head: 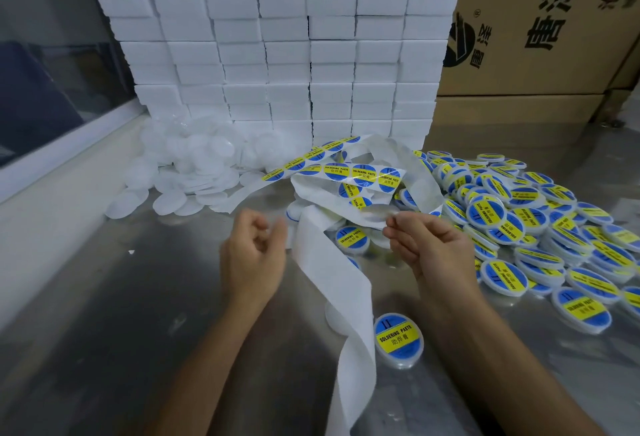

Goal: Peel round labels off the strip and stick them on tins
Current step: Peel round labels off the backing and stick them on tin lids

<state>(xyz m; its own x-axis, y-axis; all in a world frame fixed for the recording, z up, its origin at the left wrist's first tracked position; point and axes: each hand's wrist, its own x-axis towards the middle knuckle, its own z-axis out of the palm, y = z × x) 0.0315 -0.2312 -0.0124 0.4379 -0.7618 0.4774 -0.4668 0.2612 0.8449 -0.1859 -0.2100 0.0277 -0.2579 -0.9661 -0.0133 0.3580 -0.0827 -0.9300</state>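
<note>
Fingers, right hand (420,245): thumb and forefinger pinched together on a glossy, blurred bit at the edge of the label strip (360,174); whether it is a peeled label cannot be told.
Fingers, left hand (254,248): curled loosely inward, tips close; nothing visibly held.
Label strip: white backing paper, tangled mid-worktop; round blue labels with a yellow band reading "SOLDERING PASTE".
Spent backing (341,293): bare white ribbon trailing between the forearms toward the near edge.
Labelled tins (512,224): heaped along the right side of the steel worktop (104,331).
Single labelled tin (399,339): near edge, just beside the ribbon.
Unlabelled white tins (194,172): piled at the far left.
Stacked white boxes (277,37): along the far edge.
</note>
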